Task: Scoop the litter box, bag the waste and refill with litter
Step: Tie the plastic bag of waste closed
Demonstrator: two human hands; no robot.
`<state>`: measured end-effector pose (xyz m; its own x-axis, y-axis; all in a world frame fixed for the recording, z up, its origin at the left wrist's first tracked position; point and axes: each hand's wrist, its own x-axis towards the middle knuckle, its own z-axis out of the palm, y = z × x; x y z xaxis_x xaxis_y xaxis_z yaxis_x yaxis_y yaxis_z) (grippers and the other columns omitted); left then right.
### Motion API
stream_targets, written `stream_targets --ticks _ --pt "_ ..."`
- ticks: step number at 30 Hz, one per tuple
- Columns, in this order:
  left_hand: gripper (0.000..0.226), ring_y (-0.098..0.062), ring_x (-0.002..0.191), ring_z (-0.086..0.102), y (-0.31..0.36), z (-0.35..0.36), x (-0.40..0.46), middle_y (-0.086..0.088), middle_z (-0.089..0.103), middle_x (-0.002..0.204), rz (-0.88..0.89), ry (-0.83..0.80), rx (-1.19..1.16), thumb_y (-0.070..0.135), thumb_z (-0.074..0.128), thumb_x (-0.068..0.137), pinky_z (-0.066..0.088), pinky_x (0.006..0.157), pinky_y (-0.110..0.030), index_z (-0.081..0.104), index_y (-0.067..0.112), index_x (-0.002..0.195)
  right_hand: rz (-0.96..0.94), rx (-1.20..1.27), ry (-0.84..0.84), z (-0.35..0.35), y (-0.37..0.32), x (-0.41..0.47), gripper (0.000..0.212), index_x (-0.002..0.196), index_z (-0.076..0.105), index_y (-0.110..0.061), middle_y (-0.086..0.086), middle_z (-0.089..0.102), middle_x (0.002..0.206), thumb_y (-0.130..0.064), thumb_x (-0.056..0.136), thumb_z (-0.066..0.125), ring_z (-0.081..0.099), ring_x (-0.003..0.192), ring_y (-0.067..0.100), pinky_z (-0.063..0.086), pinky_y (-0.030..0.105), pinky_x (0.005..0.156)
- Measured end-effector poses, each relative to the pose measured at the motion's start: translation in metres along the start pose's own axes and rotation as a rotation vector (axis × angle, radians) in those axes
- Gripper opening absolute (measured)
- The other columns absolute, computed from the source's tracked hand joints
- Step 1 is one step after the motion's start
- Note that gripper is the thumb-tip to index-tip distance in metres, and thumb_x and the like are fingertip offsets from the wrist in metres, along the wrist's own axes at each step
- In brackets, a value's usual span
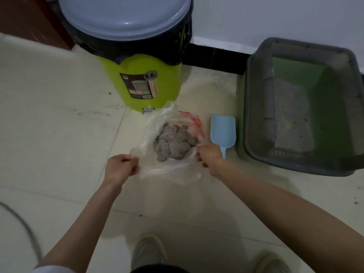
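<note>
Left hand (121,166) and right hand (208,154) pinch opposite edges of bag (157,170); waste clump (174,143) inside. Scoop (223,133) just right of it; bare floor (49,125) left.

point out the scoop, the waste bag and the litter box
scoop (223,131): head view, on the middle of its blue blade
waste bag (169,171): head view, on the clear plastic near the person
litter box (258,107): head view, on its grey left wall

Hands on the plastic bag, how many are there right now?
2. The left hand grips the plastic bag's left edge; the right hand grips its right edge, beside the blue scoop.
</note>
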<state>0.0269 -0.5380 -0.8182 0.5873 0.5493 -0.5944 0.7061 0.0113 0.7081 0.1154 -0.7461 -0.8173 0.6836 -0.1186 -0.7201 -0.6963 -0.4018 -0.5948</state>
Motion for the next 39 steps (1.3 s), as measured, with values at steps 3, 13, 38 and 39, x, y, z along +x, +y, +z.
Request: stream_targets --ticks 3,13,38,39 --pt "0.012 -0.022 0.061 0.061 -0.001 -0.001 -0.023 -0.016 0.062 0.066 -0.058 -0.138 0.067 0.001 0.059 0.085 0.055 0.068 -0.029 0.062 0.000 0.073 -0.238 -0.275 0.024 -0.006 -0.030 0.005 0.025 0.088 0.067 -0.004 0.015 0.063 0.084 -0.010 0.092 0.043 0.052 0.079 0.023 0.042 0.030 0.064" --pt "0.091 -0.037 0.127 0.040 0.034 0.015 -0.010 -0.024 0.035 0.139 0.156 0.085 0.421 0.033 0.076 0.074 0.036 0.102 -0.041 0.024 0.000 0.140 -0.299 -0.327 -0.085 -0.024 -0.031 0.009 0.020 0.078 0.050 -0.012 0.002 0.045 0.075 -0.022 0.095 0.046 0.046 0.074 0.019 0.038 0.030 0.067" --pt "0.016 -0.015 0.077 0.052 0.178 -0.042 -0.088 0.000 0.059 0.071 0.746 -0.041 -0.215 0.014 0.059 0.088 0.044 0.080 -0.030 0.061 0.018 0.073 -0.787 -0.146 -0.142 -0.085 -0.159 -0.109 0.039 0.057 0.049 -0.008 0.006 0.046 0.053 -0.026 0.090 0.058 0.046 0.053 0.016 0.043 0.025 0.061" --pt "0.015 -0.011 0.076 0.052 0.176 -0.043 -0.089 0.002 0.059 0.074 0.770 -0.014 -0.218 0.016 0.061 0.087 0.043 0.080 -0.028 0.061 0.020 0.074 -0.821 -0.142 -0.154 -0.088 -0.161 -0.114 0.040 0.056 0.049 -0.008 0.005 0.046 0.053 -0.025 0.091 0.057 0.046 0.052 0.015 0.043 0.024 0.060"
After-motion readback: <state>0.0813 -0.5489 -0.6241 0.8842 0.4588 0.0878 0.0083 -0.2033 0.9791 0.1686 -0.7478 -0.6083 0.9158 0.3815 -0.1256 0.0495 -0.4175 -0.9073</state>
